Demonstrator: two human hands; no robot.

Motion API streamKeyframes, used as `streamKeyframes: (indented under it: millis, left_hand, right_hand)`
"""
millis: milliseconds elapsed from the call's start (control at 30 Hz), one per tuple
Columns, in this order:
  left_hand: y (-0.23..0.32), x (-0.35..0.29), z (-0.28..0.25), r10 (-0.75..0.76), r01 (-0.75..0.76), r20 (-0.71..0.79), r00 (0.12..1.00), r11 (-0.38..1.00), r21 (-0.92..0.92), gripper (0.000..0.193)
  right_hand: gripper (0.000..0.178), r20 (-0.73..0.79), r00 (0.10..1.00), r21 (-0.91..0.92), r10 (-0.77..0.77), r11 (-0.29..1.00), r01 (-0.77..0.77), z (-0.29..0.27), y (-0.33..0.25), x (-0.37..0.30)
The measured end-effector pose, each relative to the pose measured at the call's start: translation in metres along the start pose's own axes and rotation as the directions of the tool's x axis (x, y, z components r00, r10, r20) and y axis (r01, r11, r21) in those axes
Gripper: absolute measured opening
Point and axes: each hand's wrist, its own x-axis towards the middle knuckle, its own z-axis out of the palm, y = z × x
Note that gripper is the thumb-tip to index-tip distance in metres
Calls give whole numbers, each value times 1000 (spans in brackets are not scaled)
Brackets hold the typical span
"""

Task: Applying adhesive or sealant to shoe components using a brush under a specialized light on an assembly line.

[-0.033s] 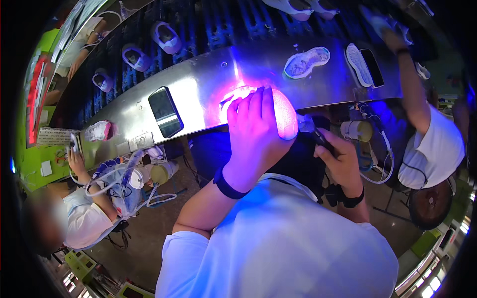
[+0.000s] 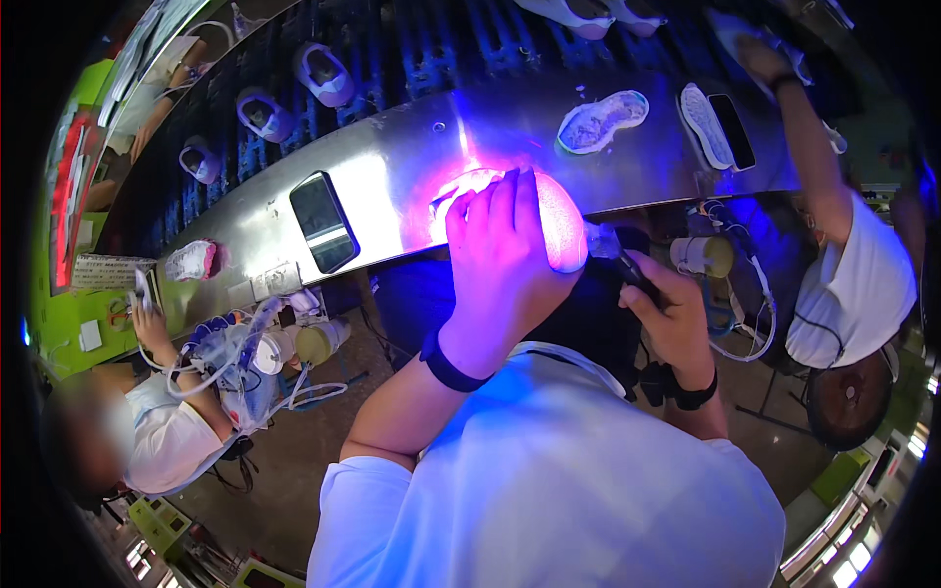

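A shoe [image 2: 563, 230], glaring white and pink under strong light, lies at the front edge of the metal bench. My left hand [image 2: 502, 250] is closed over it from above, and the fingers hide much of its shape. My right hand [image 2: 674, 309], to the right and lower, grips the dark handle of a flat-ended tool [image 2: 604, 241]. The tool's paler, wide end meets the shoe's right side; glare hides whether it has bristles.
On the metal bench [image 2: 392, 127] lie a phone [image 2: 325, 221], a shoe sole [image 2: 603, 122], another sole [image 2: 706, 125] and a dark phone [image 2: 732, 131]. Beyond, a roller conveyor [image 2: 412, 59] carries several shoes. Co-workers sit at left and right; tubes and pots hang below the bench edge.
The right co-worker's hand has shifted slightly left and up over the conveyor. My two hands, the shoe and the tool look almost unchanged.
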Motion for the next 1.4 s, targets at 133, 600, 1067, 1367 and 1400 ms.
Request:
streamKeyframes:
  millis: [133, 600, 1067, 1367, 1400]
  left_hand:
    - [-2, 12, 7, -12, 11, -41, 999, 1000, -29, 84]
    - [-38, 33, 7, -40, 31, -48, 998, 984, -176, 81]
    - [-81, 30, -21, 42, -48, 337, 941, 999, 10, 100]
    - [-40, -1, -43, 94, 46, 289, 953, 896, -442, 99]
    - [-35, -3, -45, 97, 63, 313, 945, 883, -465, 101]
  right_hand:
    - [42, -103, 985, -273, -141, 956, 109, 0, -14, 12]
    - [43, -2, 964, -502, -266, 834, 230, -2, -42, 59]
    - [42, -13, 993, -201, -115, 973, 110, 1, 4, 76]
    - [41, 96, 969, -103, -229, 966, 238, -32, -93, 69]
    - [41, 88, 967, -102, -239, 963, 248, -32, -96, 68]
